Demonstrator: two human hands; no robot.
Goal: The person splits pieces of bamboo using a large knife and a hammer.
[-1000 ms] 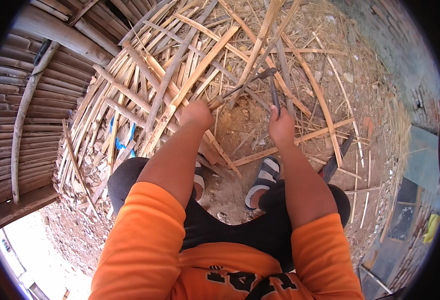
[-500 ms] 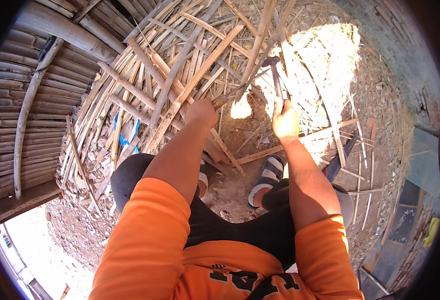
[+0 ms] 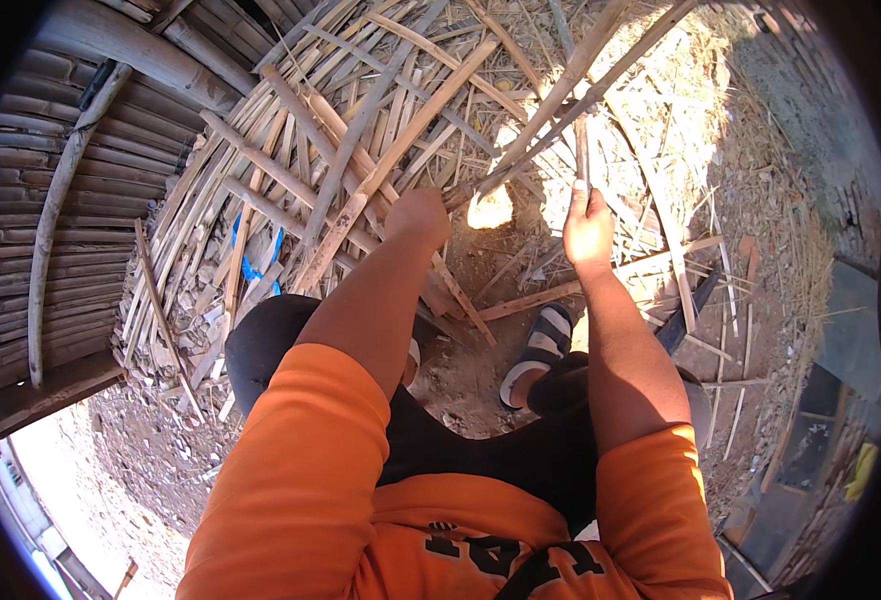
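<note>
My left hand (image 3: 417, 218) is closed around the near end of a split wooden strip (image 3: 598, 90), which slants up to the far right. A second, paler strip (image 3: 572, 75) runs beside it, and the two come close together near my hand. To the right, my right hand (image 3: 588, 228) grips a hammer (image 3: 582, 150) by its handle, thumb laid along it. The hammer's head end is mostly hidden behind the dark strip. Whether it touches the wood, I cannot tell.
A large heap of split wood strips (image 3: 360, 185) covers the ground ahead and left, with blue plastic (image 3: 250, 268) among it. A bamboo wall (image 3: 80, 220) stands at left. My sandalled foot (image 3: 542, 350) rests on dirt. At right are grey panels (image 3: 850, 315).
The far end of the strip has swung to the right. My right hand and the hammer have shifted right, and the hammer's head is now mostly covered by the strip.
</note>
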